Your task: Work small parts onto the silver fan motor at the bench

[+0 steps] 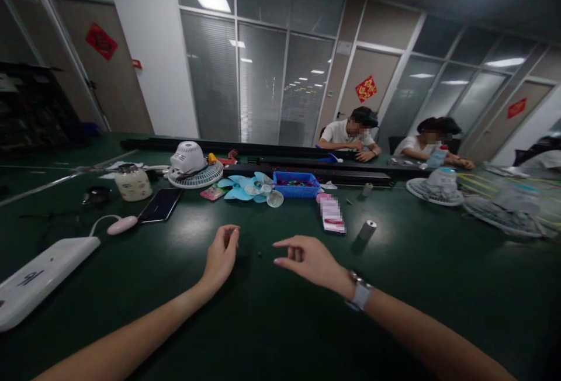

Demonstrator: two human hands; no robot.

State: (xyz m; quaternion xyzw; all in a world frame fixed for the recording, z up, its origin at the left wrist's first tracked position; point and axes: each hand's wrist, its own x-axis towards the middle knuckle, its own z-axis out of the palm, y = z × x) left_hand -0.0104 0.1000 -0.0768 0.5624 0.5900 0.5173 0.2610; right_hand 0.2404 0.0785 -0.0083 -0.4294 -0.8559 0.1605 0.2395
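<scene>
My left hand point(222, 255) is above the green table point(263, 322), its fingers curled and the thumb tip close to the fingertips; anything between them is too small to make out. To its right, my right hand point(309, 258) has thumb and forefinger held apart with nothing between them, the other fingers bent. A tiny dark piece point(259, 254) lies on the table between both hands, touching neither. Beyond my hands are light blue fan blades point(245, 187) and a blue tray point(298, 189) with small parts inside.
A metal cylinder point(368, 229) and a phone point(332, 214) are to the right. Leftward lie a dark phone point(161, 204), a jar point(132, 183), a white power strip point(44, 276) and a white fan housing point(189, 162). Two people point(348, 132) sit across the table.
</scene>
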